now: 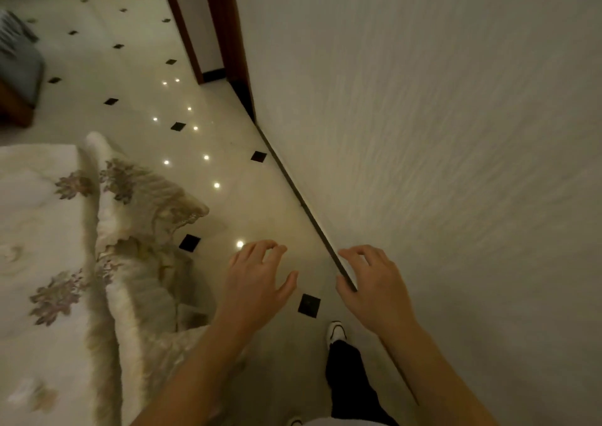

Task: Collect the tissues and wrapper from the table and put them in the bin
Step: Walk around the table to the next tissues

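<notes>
No tissues, wrapper, table or bin appear in the head view. My left hand (257,282) is held out low in the frame over the tiled floor, palm down, fingers spread and empty. My right hand (371,282) is beside it, close to the wall's dark skirting, fingers loosely curled apart and holding nothing.
A bed with a cream floral quilt (65,262) fills the left. A textured white wall (439,132) runs along the right. A narrow strip of glossy tiled floor (208,106) leads to a dark wooden door frame (228,34). A grey seat (19,67) stands far left. My leg and shoe (337,331) are below.
</notes>
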The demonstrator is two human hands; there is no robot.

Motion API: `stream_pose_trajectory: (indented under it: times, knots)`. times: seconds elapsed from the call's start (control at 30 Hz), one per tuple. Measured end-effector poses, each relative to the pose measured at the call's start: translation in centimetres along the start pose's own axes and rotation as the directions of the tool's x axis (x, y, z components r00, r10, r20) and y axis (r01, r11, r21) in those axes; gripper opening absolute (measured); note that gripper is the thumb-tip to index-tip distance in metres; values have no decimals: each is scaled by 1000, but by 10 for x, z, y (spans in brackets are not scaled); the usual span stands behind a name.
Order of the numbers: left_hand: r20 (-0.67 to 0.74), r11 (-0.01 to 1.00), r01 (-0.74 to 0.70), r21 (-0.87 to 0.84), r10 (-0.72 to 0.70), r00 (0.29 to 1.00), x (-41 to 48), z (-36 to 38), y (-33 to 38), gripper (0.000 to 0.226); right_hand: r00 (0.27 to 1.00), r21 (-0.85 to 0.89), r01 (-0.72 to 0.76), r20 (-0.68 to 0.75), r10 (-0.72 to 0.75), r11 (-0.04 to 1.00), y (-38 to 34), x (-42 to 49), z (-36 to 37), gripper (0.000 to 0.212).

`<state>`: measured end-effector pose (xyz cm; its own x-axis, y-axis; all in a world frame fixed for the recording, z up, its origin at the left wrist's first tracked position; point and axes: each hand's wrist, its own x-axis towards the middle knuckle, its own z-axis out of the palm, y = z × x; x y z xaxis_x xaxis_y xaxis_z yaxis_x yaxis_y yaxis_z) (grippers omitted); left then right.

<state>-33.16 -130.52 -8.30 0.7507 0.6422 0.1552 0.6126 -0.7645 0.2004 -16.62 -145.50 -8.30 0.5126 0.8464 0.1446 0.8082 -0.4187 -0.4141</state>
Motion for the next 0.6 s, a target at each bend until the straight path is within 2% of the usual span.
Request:
stream_pose_trajectory:
  times: [0.17,0.3,0.43,0.6]
  knots:
    - [-38,982,186,30,-184,982,57,-11,-11,52,983,64,170,56,-174,983,11,102,5,39]
    - [-98,938,345,46,-339,936,82,-21,-26,49,936,120,323,107,-336,939,1,173,12,41]
    - [-149,860,506,59,-494,857,87,-29,-46,48,849,200,475,153,-506,857,-27,226,31,42]
    - [-183,724,686,73,-666,723,77,-36,-74,52,690,279,638,207,-694,718,-84,268,64,41]
